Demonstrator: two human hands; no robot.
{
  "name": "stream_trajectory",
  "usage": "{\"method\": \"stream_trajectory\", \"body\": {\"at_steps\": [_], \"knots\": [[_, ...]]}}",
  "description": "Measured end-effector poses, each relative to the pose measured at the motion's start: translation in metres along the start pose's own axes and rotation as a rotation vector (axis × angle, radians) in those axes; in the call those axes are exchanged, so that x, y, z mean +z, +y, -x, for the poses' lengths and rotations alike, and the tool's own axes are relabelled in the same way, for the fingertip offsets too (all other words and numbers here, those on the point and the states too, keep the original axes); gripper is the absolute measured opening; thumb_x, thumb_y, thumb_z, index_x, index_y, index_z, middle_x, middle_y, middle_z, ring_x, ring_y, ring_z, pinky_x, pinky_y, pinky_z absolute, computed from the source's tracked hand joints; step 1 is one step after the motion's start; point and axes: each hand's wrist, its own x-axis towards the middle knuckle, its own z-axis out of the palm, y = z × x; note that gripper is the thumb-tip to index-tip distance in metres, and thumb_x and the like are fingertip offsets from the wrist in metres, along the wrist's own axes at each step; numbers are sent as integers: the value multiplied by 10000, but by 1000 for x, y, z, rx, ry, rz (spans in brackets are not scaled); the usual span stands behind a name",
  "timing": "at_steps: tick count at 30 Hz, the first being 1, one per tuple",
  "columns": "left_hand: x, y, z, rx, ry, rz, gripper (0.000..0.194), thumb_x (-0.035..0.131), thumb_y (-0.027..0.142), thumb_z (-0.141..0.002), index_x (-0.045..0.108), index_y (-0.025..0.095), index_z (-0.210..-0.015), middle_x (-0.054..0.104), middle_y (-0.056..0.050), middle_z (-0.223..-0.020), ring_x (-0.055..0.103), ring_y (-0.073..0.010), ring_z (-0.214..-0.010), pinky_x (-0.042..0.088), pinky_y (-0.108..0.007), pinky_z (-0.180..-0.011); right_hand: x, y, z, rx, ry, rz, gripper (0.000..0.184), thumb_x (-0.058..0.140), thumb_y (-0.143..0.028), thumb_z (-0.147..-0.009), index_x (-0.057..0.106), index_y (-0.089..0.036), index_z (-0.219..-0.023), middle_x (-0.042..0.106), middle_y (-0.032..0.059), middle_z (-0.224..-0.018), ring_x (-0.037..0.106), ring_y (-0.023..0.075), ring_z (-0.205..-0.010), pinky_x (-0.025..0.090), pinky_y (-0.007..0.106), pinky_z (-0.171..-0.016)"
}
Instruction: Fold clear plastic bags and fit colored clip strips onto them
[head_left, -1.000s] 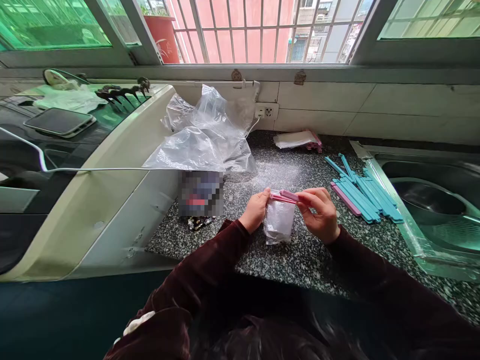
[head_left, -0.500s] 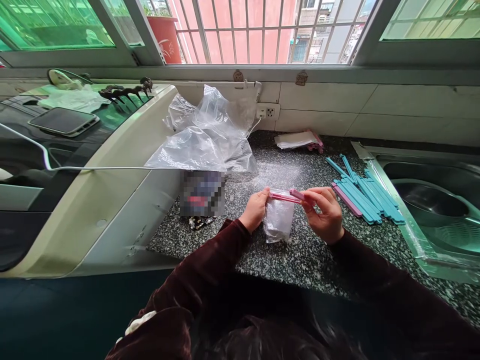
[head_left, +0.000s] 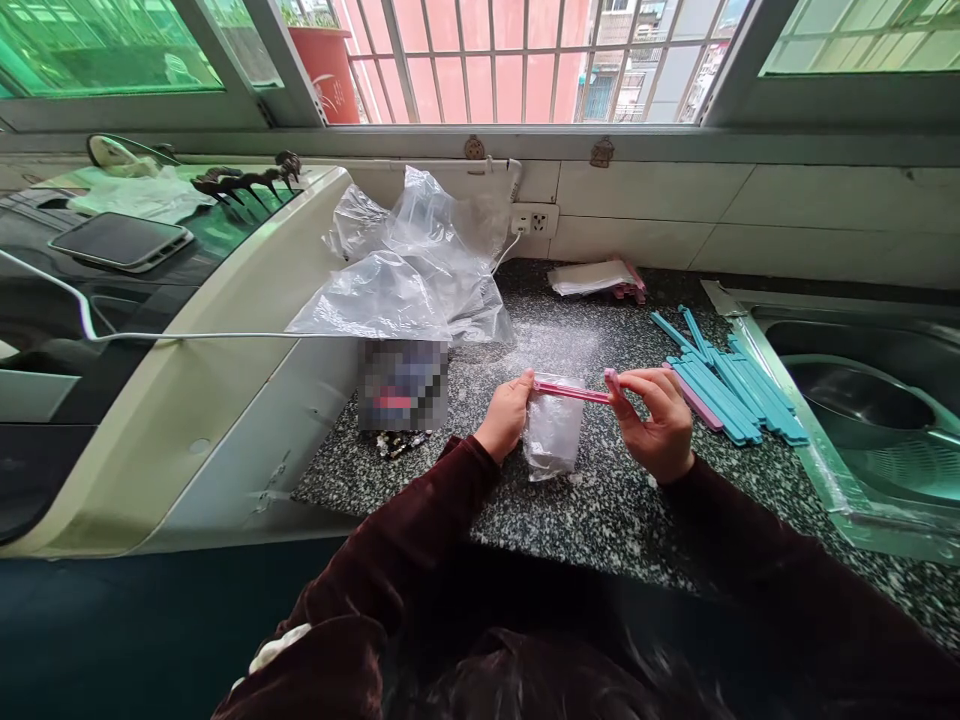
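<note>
My left hand (head_left: pixel 510 415) is closed, its thumb and fingers pinching the left end of a pink bag sealing clip (head_left: pixel 571 392). The clip is a long thin strip lying across the upper part of a small clear plastic bag (head_left: pixel 553 436), which hangs toward me. At the other end, my right hand (head_left: pixel 656 420) pinches the clip beyond the bag's right edge, and a short pink end stands up above its fingertips. Fingers hide both gripped ends, so I cannot tell how far the strip is closed over the bag.
Several turquoise sealing clips (head_left: pixel 739 390) and a pink one (head_left: pixel 697 402) lie right of my hands, beside the sink (head_left: pixel 832 490). Packed bags (head_left: pixel 592 278) lie by the wall. A crumpled plastic bag (head_left: pixel 405 290), a blurred-out item (head_left: pixel 403 385) and a white cable (head_left: pixel 217 336) are leftward.
My right hand has shifted slightly right along the pink clip. The pink piece at its fingertips, which pointed left over the bag, now points up. The left hand keeps its pinch.
</note>
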Motion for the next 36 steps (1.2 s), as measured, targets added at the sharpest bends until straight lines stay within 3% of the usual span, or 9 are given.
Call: {"method": "stream_trajectory", "body": {"at_steps": [12, 25, 36], "knots": [[1, 7, 3, 38, 18, -26, 379, 756, 462, -629, 616, 118, -553, 584, 21, -492, 479, -80, -481, 376, -205, -514, -4, 0, -3, 7, 14, 35, 135, 603, -144, -807, 588, -212, -922, 663, 22, -818, 600, 170, -752, 484, 361, -741], [-4, 7, -2, 49, 50, 5, 347, 714, 424, -699, 594, 126, -568, 559, 29, -469, 478, -83, -456, 366, -206, -496, -7, 6, 0, 96, 6, -7, 31, 586, -209, -823, 567, -225, -842, 676, 34, -818, 611, 196, -781, 500, 400, -731], [-4, 8, -2, 74, 47, 3, 371, 724, 458, -673, 602, 116, -593, 571, 21, -481, 498, -94, -478, 376, -215, -519, -8, 8, 2, 79, 54, -70, 103, 587, -163, -816, 585, -219, -903, 660, 34, -851, 604, 188, -799, 509, 374, -735]]}}
